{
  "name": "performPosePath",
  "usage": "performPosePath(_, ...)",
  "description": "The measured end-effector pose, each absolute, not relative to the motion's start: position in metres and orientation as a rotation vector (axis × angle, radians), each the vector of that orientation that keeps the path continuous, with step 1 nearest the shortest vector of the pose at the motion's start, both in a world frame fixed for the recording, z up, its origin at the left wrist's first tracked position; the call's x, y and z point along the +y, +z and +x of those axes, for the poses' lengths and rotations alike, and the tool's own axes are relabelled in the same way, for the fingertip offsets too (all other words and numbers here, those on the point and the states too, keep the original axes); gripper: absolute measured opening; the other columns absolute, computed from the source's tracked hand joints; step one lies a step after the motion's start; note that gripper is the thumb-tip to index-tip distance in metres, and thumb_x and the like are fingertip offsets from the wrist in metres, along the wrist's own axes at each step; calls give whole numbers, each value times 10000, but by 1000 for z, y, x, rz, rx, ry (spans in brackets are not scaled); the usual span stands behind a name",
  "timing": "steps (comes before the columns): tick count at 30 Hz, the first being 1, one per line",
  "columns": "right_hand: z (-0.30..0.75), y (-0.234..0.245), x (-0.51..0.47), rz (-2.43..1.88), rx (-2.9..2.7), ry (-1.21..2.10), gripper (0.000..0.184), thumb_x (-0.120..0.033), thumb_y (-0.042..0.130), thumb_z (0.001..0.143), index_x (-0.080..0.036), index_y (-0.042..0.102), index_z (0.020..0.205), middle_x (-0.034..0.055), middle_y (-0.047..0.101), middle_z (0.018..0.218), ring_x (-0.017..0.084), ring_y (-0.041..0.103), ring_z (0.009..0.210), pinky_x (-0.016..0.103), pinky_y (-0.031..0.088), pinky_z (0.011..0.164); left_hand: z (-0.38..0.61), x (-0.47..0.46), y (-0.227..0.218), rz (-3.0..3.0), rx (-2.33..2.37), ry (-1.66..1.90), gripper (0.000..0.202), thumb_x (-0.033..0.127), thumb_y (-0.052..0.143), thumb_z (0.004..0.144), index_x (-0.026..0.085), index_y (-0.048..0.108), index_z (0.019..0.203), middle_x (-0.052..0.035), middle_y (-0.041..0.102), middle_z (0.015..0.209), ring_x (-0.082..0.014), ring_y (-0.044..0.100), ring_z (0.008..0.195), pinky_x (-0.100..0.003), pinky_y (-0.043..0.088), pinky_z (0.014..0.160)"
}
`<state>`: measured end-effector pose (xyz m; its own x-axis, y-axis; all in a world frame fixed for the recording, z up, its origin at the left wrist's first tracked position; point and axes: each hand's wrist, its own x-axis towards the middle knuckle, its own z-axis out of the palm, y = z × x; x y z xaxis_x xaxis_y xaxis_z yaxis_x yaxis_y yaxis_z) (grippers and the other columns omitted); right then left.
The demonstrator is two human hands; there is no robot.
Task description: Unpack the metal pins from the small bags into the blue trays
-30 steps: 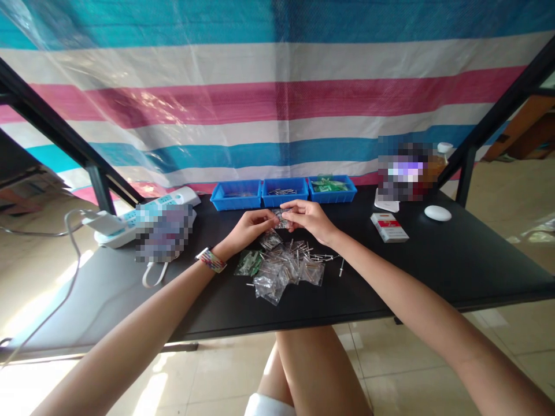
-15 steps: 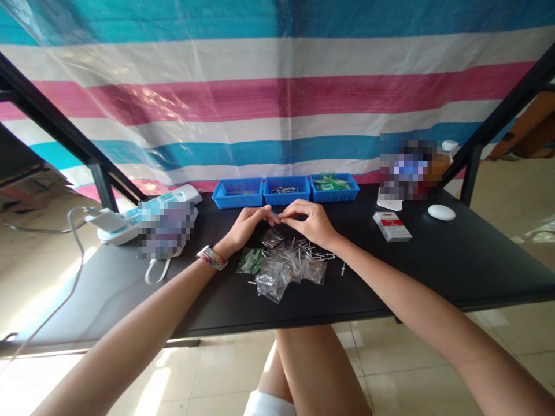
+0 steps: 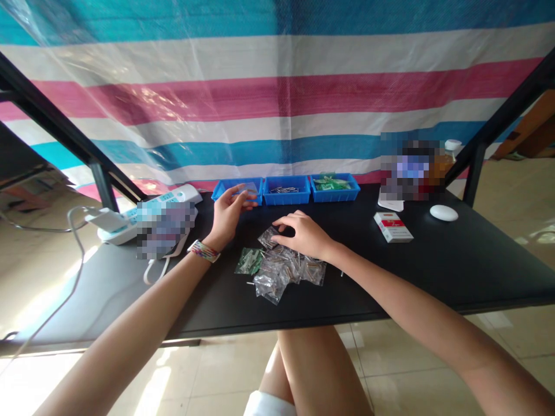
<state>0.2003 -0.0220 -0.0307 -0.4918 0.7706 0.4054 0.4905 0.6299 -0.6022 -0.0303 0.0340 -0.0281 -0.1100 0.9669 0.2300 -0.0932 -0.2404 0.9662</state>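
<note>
My left hand (image 3: 226, 215), with a beaded band at the wrist, is raised beside the left blue bin (image 3: 223, 196) and pinches a small clear bag (image 3: 246, 188) over it. My right hand (image 3: 300, 234) rests palm down on a pile of small clear bags of metal pins (image 3: 284, 268) on the black table (image 3: 455, 260). Its bent fingertips close on one bag (image 3: 266, 236) at the pile's far left edge. A bag with green parts (image 3: 248, 261) lies left of the pile.
Three blue bins stand in a row at the table's back; the middle bin (image 3: 287, 197) holds metal pins, the right bin (image 3: 336, 190) green parts. A white power strip (image 3: 125, 222) lies at left. A red-and-white box (image 3: 392, 226) and a white oval object (image 3: 443, 212) sit at right.
The hands, joined on one bag above the pile, have parted. My left hand carried a bag back-left to the left bin. My right hand dropped onto the pile.
</note>
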Motion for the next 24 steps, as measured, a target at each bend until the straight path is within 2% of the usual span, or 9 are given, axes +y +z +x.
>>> performPosePath(3, 196, -36, -22, -1008, -2170, 559, 398, -214, 874, 793, -176, 761, 1173, 64, 789, 922, 266, 622, 944, 397, 472, 884, -32, 34, -24, 1159, 1047, 1491, 513, 371, 734, 897, 155, 552, 1325, -117, 793, 1058, -186, 770, 810, -300, 584, 751)
performPosePath(6, 194, -37, -20, -1003, -2079, 644, 385, -81, 815, 767, -200, 768, 1130, 23, 781, 831, 234, 641, 887, 366, 476, 853, -32, 34, -24, 1155, 1019, 1463, 593, 343, 689, 910, 160, 483, 1435, -95, 793, 1018, -176, 761, 771, -306, 581, 750)
performPosePath(8, 195, -36, -17, -981, -1955, 822, 345, -76, 784, 760, -200, 771, 1082, 5, 759, 784, 197, 657, 791, 341, 497, 795, -33, 34, -26, 1220, 1019, 1448, 625, 327, 694, 887, 164, 497, 1457, -67, 784, 974, -160, 743, 739, -295, 572, 741)
performPosePath(10, 196, -34, -14, -929, -1778, 1070, 256, -138, 774, 766, -183, 769, 1019, 1, 732, 752, 171, 662, 696, 323, 523, 720, -34, 33, -27, 1325, 1016, 1413, 549, 346, 717, 864, 160, 604, 1368, -48, 766, 920, -146, 714, 701, -277, 558, 710)
performPosePath(12, 199, -31, -10, -861, -1580, 1274, 202, -219, 789, 763, -171, 760, 957, 6, 719, 751, 164, 675, 661, 325, 558, 690, -34, 31, -27, 1439, 977, 1336, 400, 423, 708, 886, 141, 723, 1169, -52, 740, 852, -147, 686, 685, -267, 540, 675)
performPosePath(14, 203, -28, -7, -805, -1402, 1382, 219, -278, 820, 743, -173, 749, 921, 12, 720, 780, 165, 698, 680, 341, 600, 723, -31, 26, -26, 1530, 903, 1219, 420, 523, 645, 940, 128, 765, 1020, -76, 728, 816, -171, 683, 718, -279, 537, 685)
performPosePath(16, 206, -25, -4, -776, -1263, 1431, 264, -311, 857, 717, -180, 740, 913, 14, 723, 826, 161, 714, 707, 356, 629, 775, -26, 19, -22, 1601, 844, 1105, 473, 574, 616, 964, 129, 770, 1007, -97, 744, 845, -199, 695, 780, -304, 547, 738)
performPosePath(18, 207, -24, -3, -761, -1176, 1462, 293, -323, 883, 698, -185, 728, 905, 10, 716, 852, 157, 724, 720, 361, 643, 808, -19, 12, -17, 1675, 836, 1015, 414, 538, 704, 927, 138, 759, 1019, -94, 760, 890, -204, 700, 823, -310, 546, 784)
performPosePath(24, 201, -28, -7, -758, -1265, 1489, 346, -371, 895, 699, -188, 728, 941, 12, 727, 857, 180, 747, 721, 373, 665, 771, -5, -1, -9, 1662, 859, 1005, 375, 491, 851, 793, 156, 700, 869, -34, 716, 794, -170, 671, 742, -294, 535, 736)
